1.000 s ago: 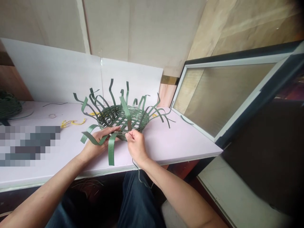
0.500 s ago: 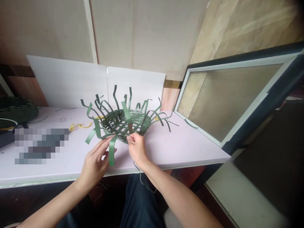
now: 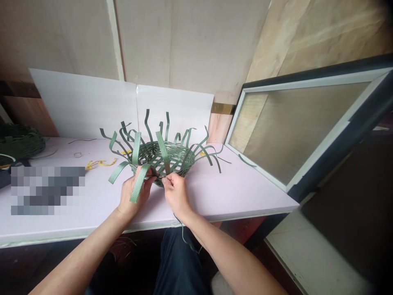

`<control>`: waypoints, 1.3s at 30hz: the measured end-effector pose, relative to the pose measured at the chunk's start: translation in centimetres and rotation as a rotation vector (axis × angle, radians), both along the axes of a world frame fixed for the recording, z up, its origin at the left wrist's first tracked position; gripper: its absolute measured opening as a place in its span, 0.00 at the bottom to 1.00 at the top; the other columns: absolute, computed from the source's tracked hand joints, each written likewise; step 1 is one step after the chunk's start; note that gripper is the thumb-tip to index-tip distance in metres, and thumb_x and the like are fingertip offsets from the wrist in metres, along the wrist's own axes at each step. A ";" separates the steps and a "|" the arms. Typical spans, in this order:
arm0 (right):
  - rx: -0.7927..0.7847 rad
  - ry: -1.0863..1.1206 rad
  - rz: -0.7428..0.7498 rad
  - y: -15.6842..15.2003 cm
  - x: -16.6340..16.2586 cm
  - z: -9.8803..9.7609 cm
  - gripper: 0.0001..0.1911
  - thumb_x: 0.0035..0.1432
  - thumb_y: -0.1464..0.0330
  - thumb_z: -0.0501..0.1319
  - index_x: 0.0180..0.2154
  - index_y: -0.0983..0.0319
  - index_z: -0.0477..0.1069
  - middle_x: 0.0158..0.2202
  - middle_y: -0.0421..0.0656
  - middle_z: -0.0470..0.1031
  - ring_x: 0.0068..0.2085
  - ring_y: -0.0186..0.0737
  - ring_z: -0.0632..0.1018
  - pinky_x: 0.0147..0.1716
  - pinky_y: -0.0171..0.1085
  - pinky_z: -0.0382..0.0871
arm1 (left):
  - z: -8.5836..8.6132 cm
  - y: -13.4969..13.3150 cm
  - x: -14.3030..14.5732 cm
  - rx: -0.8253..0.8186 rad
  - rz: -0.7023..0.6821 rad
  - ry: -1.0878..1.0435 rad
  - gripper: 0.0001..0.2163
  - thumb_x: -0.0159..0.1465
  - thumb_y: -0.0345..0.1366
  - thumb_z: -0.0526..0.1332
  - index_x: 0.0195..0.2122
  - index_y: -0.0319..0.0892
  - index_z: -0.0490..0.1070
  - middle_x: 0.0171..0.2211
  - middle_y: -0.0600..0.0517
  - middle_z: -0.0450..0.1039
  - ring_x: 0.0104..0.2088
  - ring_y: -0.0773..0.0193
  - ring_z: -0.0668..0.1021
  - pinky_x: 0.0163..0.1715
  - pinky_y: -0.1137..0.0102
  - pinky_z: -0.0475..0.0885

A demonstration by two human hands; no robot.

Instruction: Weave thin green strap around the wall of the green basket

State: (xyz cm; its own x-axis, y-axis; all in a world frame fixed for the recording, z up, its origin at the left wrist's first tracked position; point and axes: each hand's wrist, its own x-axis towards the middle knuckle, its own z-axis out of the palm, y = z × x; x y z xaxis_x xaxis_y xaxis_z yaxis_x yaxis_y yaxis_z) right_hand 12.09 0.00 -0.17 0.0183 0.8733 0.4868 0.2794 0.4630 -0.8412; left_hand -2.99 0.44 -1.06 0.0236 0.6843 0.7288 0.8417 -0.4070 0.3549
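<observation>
A green woven basket (image 3: 187, 164) stands on the pink table, its rim ringed by loose upright strips that curl outward. At the near rim, my left hand (image 3: 133, 194) is closed, with thumb and fingers pinching the weave. One wide green strip (image 3: 137, 186) arches over the back of this hand. My right hand (image 3: 175, 192) is just beside it, its fingertips pinched on a thin green strand (image 3: 183, 232) at the rim. The strand trails below the wrist past the table edge. Another wide strip (image 3: 162, 147) rises from the rim directly above my right hand.
A second green basket (image 3: 21, 141) sits at the far left, near a pixelated patch. Yellow strands (image 3: 100, 164) lie on the tabletop (image 3: 233, 192). White boards (image 3: 82, 102) lean on the wall, and a framed panel (image 3: 294, 131) stands at the right.
My left hand has moved right and up, close to my right hand. One wide strip at the left rim now stands upright, and the strip over my left hand has swung left.
</observation>
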 end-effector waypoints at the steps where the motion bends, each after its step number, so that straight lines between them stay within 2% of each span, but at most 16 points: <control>1: 0.050 -0.071 -0.018 -0.2 0.1 0.0 0.10 0.59 0.67 0.54 0.25 0.59 0.62 0.21 0.36 0.66 0.25 0.34 0.67 0.26 0.32 0.57 | -0.1 0.2 0.0 0.021 -0.009 0.009 0.09 0.68 0.42 0.54 0.45 0.44 0.65 0.37 0.51 0.78 0.32 0.62 0.81 0.31 0.71 0.72; 4: 0.247 -0.387 -0.091 -0.9 0.6 0.2 0.08 0.62 0.71 0.53 0.30 0.60 0.65 0.24 0.39 0.70 0.26 0.36 0.70 0.28 0.34 0.57 | -0.2 0.3 0.1 0.051 -0.015 0.051 0.07 0.68 0.39 0.53 0.42 0.44 0.63 0.34 0.51 0.76 0.31 0.63 0.80 0.28 0.72 0.70; 7: 0.467 -0.701 -0.181 -1.1 1.2 1.0 0.09 0.64 0.74 0.52 0.32 0.61 0.67 0.28 0.44 0.74 0.31 0.40 0.73 0.32 0.36 0.59 | 0.1 0.1 0.2 0.045 -0.015 0.086 0.05 0.67 0.38 0.54 0.40 0.43 0.63 0.32 0.52 0.75 0.29 0.62 0.80 0.27 0.72 0.68; 10: 0.596 -0.843 -0.204 -1.0 1.5 1.8 0.11 0.65 0.76 0.51 0.31 0.61 0.67 0.32 0.46 0.74 0.36 0.42 0.74 0.35 0.38 0.61 | 0.4 -0.1 0.3 0.032 -0.036 0.090 0.05 0.67 0.38 0.54 0.40 0.43 0.64 0.31 0.51 0.74 0.29 0.62 0.79 0.28 0.71 0.69; 13: 0.496 -0.747 -0.115 -0.5 1.4 2.0 0.09 0.65 0.75 0.52 0.33 0.61 0.67 0.32 0.44 0.74 0.33 0.40 0.74 0.33 0.36 0.60 | 0.6 -0.6 0.3 0.003 -0.112 0.011 0.05 0.66 0.38 0.55 0.40 0.43 0.66 0.31 0.52 0.75 0.29 0.62 0.79 0.29 0.71 0.70; 18: 0.117 -0.192 0.009 0.6 1.3 0.9 0.10 0.60 0.70 0.58 0.26 0.59 0.65 0.22 0.35 0.69 0.25 0.34 0.69 0.27 0.32 0.57 | 1.0 -1.7 0.3 -0.016 -0.285 -0.131 0.07 0.66 0.39 0.58 0.40 0.43 0.71 0.39 0.51 0.79 0.37 0.61 0.80 0.37 0.68 0.73; 21: 0.055 -0.060 0.051 0.6 1.3 0.6 0.11 0.59 0.68 0.58 0.24 0.60 0.64 0.21 0.34 0.67 0.25 0.33 0.68 0.27 0.31 0.57 | 1.2 -1.9 0.3 -0.025 -0.290 -0.108 0.07 0.63 0.40 0.62 0.40 0.43 0.71 0.40 0.50 0.79 0.38 0.60 0.80 0.39 0.67 0.73; 23: 0.080 -0.128 0.031 0.2 1.4 0.9 0.11 0.59 0.68 0.57 0.25 0.60 0.64 0.21 0.35 0.68 0.25 0.33 0.68 0.27 0.32 0.56 | 1.2 -1.7 0.4 -0.010 -0.256 -0.099 0.08 0.63 0.41 0.62 0.40 0.43 0.71 0.38 0.51 0.79 0.36 0.60 0.80 0.38 0.66 0.73; 27: 0.272 -0.468 -0.114 -1.0 1.6 1.9 0.09 0.62 0.71 0.56 0.28 0.59 0.65 0.28 0.40 0.73 0.31 0.37 0.72 0.31 0.35 0.56 | 1.2 -1.5 0.7 0.023 -0.221 -0.093 0.08 0.64 0.41 0.60 0.39 0.44 0.72 0.36 0.52 0.79 0.34 0.61 0.80 0.36 0.67 0.72; 29: 0.315 -0.611 -0.168 -1.4 1.7 2.5 0.09 0.63 0.71 0.56 0.29 0.60 0.66 0.32 0.43 0.75 0.34 0.39 0.73 0.32 0.36 0.55 | 1.2 -1.6 0.8 0.048 -0.217 -0.066 0.07 0.64 0.41 0.60 0.38 0.44 0.71 0.35 0.53 0.79 0.34 0.61 0.80 0.35 0.68 0.72; 35: -0.011 -0.837 -0.111 -3.1 2.5 5.0 0.05 0.63 0.68 0.58 0.33 0.59 0.67 0.28 0.39 0.75 0.31 0.38 0.74 0.27 0.36 0.50 | 1.1 -1.5 0.9 0.123 -0.188 0.002 0.03 0.63 0.35 0.61 0.36 0.42 0.71 0.33 0.53 0.78 0.32 0.65 0.79 0.32 0.72 0.70; 39: -0.050 -1.071 -0.122 -6.4 3.7 8.0 0.02 0.62 0.71 0.57 0.37 0.60 0.68 0.29 0.41 0.77 0.30 0.39 0.75 0.26 0.37 0.47 | 0.9 -1.2 0.9 0.150 -0.175 0.023 0.02 0.62 0.33 0.61 0.36 0.42 0.71 0.32 0.54 0.78 0.31 0.67 0.78 0.31 0.74 0.69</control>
